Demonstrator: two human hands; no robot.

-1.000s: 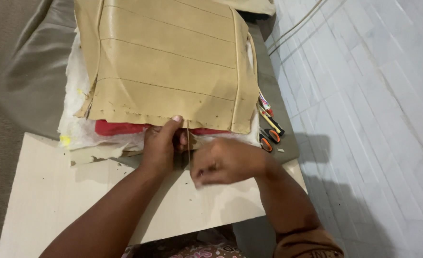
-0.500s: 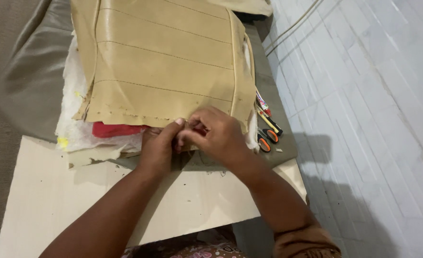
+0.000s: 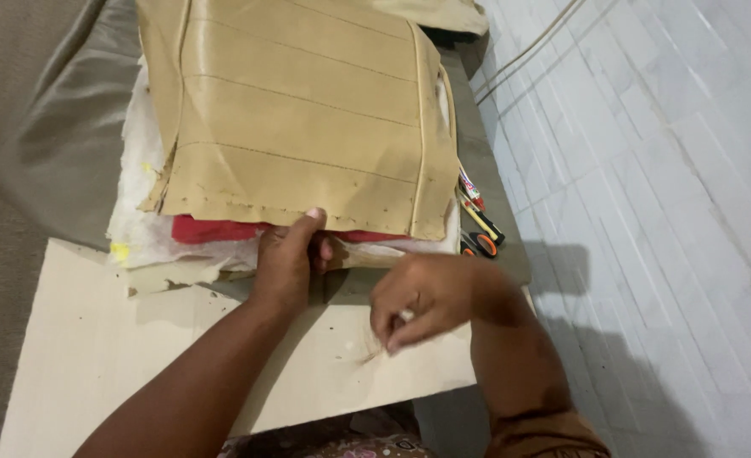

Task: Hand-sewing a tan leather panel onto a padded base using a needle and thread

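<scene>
Seam: tan stitched panel [image 3: 299, 110], near edge partly unpicked.
Left hand [image 3: 286, 263]: pinching that edge.
Right hand [image 3: 422, 297]: fingers together on thread [image 3: 374, 352].

Head-worn view, steeply down, close.

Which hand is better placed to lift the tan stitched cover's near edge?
Left. The left hand already has its thumb on the near edge of the tan cover. The right hand is off it, pinched over the pale board.
</scene>
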